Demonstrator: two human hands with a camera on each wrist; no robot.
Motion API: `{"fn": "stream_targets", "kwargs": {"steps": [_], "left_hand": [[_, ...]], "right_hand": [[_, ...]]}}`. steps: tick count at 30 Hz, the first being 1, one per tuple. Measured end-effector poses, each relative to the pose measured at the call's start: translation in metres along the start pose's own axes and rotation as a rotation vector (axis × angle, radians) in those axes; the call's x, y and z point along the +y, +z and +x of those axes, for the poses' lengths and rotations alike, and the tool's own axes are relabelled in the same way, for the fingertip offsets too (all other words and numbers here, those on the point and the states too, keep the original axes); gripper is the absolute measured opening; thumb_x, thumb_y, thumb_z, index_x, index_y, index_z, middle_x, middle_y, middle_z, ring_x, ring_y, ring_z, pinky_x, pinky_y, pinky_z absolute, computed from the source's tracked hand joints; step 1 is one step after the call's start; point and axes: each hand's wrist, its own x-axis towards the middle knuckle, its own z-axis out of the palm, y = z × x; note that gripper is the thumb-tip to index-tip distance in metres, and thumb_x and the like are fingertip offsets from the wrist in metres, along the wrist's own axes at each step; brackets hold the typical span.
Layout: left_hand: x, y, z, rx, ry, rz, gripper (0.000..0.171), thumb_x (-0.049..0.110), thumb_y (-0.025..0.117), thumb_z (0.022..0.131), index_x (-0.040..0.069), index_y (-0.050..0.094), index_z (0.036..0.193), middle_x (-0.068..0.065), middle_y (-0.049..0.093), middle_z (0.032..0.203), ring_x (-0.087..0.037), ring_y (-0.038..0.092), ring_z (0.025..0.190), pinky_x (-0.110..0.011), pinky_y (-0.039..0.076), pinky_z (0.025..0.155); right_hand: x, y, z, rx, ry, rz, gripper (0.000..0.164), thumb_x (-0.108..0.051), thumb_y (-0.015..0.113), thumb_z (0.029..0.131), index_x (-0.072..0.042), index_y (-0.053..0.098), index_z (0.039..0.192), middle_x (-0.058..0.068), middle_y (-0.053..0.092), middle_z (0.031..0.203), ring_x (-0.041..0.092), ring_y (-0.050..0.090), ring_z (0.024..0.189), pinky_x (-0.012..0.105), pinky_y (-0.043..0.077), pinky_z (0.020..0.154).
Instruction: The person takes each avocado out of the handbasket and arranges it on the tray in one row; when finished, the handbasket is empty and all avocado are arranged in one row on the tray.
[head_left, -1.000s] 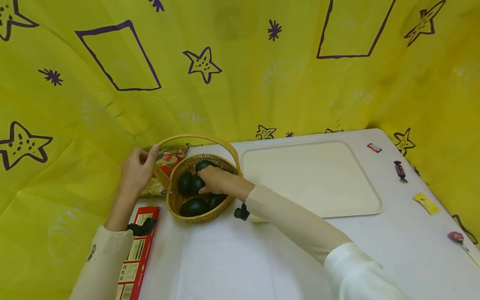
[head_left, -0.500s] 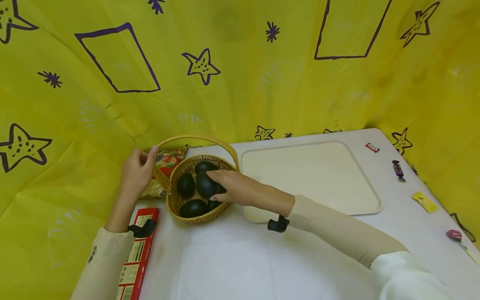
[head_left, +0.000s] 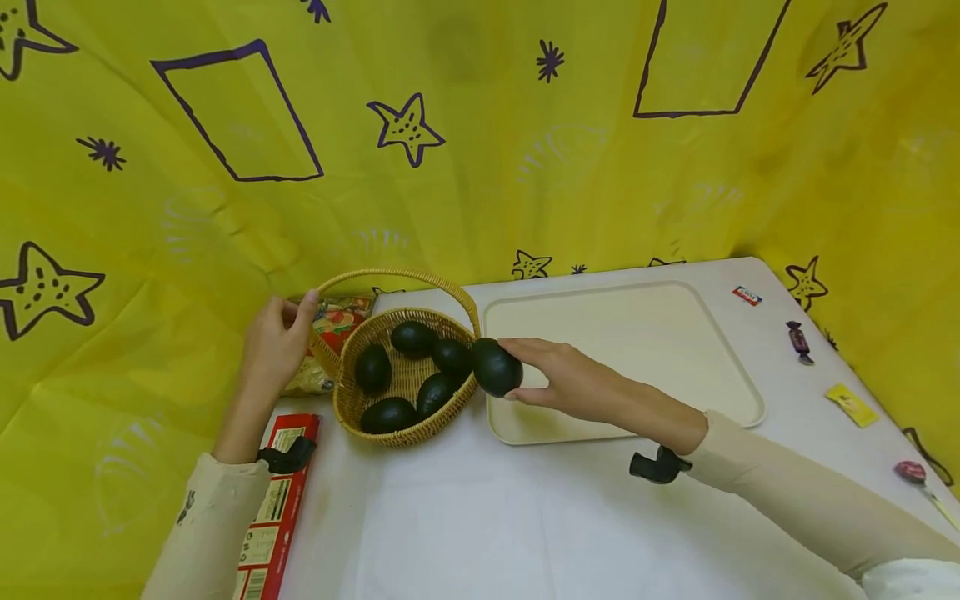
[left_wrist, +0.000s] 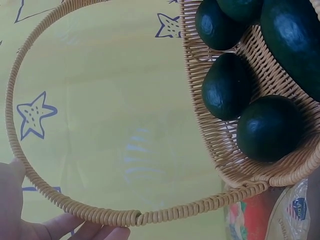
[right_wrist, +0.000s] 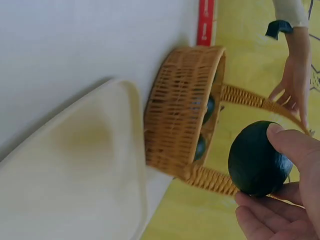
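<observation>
My right hand (head_left: 573,379) grips a dark green avocado (head_left: 497,367) between thumb and fingers, held up at the basket's right side where it overlaps the tray's left edge. In the right wrist view the same avocado (right_wrist: 260,158) shows whole, with the thumb on one side and fingers beneath. A wicker basket (head_left: 347,408) with a tall hoop handle holds several more avocados (head_left: 372,369). On the left, my left hand (head_left: 279,342) holds the handle (left_wrist: 100,216), its fingers and thumb around the wrapped cane in the left wrist view.
A cream rectangular tray (head_left: 622,358) lies right of the basket. Behind the basket are colourful food packets (head_left: 341,321); a long red box (head_left: 273,508) lies near the left forearm. Small wrapped sweets (head_left: 799,342), a yellow sachet (head_left: 853,406) and a lollipop (head_left: 911,472) line the right edge.
The right hand has lifted an avocado out of the basket and moved right with it to the tray's edge. The left hand has stayed on the handle.
</observation>
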Motion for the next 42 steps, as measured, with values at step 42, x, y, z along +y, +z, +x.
{"fn": "stream_targets", "kwargs": {"steps": [42], "left_hand": [[0.001, 0.0, 0.002, 0.016, -0.018, -0.02, 0.07, 0.063, 0.041, 0.109, -0.006, 0.056, 0.114, -0.023, 0.059, 0.102, -0.036, 0.054, 0.087, -0.043, 0.043, 0.074]], "right_hand": [[0.08, 0.055, 0.053, 0.011, 0.202, -0.021, 0.069, -0.014, 0.081, 0.095, 0.011, 0.047, 0.151, 0.029, 0.057, 0.148, 0.044, 0.055, 0.139, 0.053, 0.043, 0.116]]}}
